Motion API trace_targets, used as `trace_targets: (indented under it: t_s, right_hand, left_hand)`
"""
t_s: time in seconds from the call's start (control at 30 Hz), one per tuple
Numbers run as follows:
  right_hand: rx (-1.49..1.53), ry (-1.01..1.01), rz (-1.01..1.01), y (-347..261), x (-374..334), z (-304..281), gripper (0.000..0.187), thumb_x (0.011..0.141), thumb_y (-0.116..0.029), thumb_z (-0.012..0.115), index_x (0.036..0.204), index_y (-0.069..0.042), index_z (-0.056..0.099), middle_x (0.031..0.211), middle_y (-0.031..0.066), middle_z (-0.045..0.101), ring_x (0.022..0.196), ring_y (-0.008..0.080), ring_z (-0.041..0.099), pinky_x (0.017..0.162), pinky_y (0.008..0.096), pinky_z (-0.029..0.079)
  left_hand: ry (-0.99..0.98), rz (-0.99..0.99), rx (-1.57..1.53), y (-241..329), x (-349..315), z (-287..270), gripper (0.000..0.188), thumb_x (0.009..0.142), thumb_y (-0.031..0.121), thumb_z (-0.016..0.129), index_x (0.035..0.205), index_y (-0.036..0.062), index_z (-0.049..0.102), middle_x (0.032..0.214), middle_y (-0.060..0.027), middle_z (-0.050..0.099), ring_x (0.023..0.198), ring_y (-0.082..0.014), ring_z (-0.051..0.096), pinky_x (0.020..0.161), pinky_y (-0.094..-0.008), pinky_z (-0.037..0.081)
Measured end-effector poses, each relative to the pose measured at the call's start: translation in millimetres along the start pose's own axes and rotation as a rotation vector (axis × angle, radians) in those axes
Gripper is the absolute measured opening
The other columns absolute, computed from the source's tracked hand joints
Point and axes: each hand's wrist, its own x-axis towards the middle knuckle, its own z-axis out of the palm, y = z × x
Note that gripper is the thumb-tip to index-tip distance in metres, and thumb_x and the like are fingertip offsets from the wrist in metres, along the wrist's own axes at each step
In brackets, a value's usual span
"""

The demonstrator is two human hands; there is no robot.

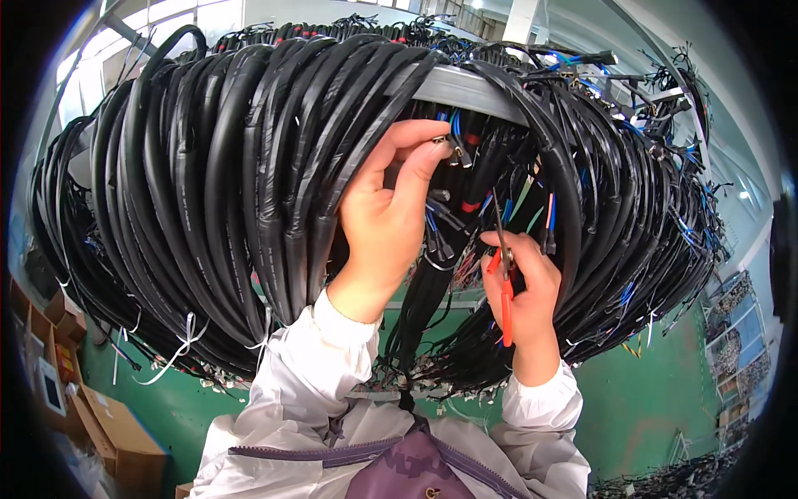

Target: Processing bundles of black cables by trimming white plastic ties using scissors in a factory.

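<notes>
My left hand (386, 195) is raised in front of a thick row of hanging black cables (241, 125). Its thumb and forefinger pinch a small wire-end connector (444, 143), partly hidden by the fingertips. Dark connectors on blue and black wires (462, 156) hang just right of that pinch. Lower and to the right, my right hand (528, 287) is closed around a red-handled tool (506, 312) with slim, dark, pointed jaws aimed upward; whether it is pliers or scissors is unclear. Its tip is apart from the connector, near loose colored wires (551, 212).
A grey metal bar (465, 90) carries the cable bundles, which curve down on both sides. White ties (184, 345) hang from the left bundles. Cardboard boxes (116, 428) stand at lower left on a green floor (640, 416). Racks (736, 333) stand at the far right.
</notes>
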Motion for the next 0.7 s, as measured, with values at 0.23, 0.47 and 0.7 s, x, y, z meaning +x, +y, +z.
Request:
trace_targets:
  t_s: [0.23,0.47,0.7]
  right_hand:
    - [-0.005,-0.017,0.042,-1.9,0.2,0.3,0.035,0.065,0.005,0.066,0.099,-0.003,0.059,0.066,0.0039,0.050,0.052,0.0125,0.048,0.050,0.0236,0.040]
    - [0.006,0.010,0.046,-7.2,-0.8,2.2,0.032,0.069,0.004,0.066,0.100,-0.001,0.059,0.068,0.0038,0.054,0.051,0.0120,0.048,0.049,0.0228,0.041]
    - [0.112,-0.116,-0.080,-59.0,9.7,-6.6,0.030,0.066,0.001,0.064,0.096,-0.001,0.063,0.062,0.0050,0.050,0.050,0.0137,0.045,0.046,0.0249,0.034]
  left_hand:
    - [-0.017,-0.016,0.062,-1.8,2.6,0.6,0.014,0.087,0.006,0.058,0.098,-0.0009,0.060,0.085,-0.0007,0.060,0.076,-0.0059,0.053,0.072,-0.0192,0.043]
    - [-0.095,0.258,0.302,-7.9,12.1,-2.8,0.010,0.080,0.002,0.062,0.090,0.0002,0.064,0.086,-0.0050,0.061,0.079,-0.0131,0.056,0.072,-0.0234,0.044]
    - [-0.225,0.278,0.276,-19.5,14.9,-8.3,0.016,0.077,-0.001,0.062,0.091,0.0035,0.066,0.089,-0.0085,0.063,0.080,-0.0209,0.057,0.071,-0.0285,0.045]
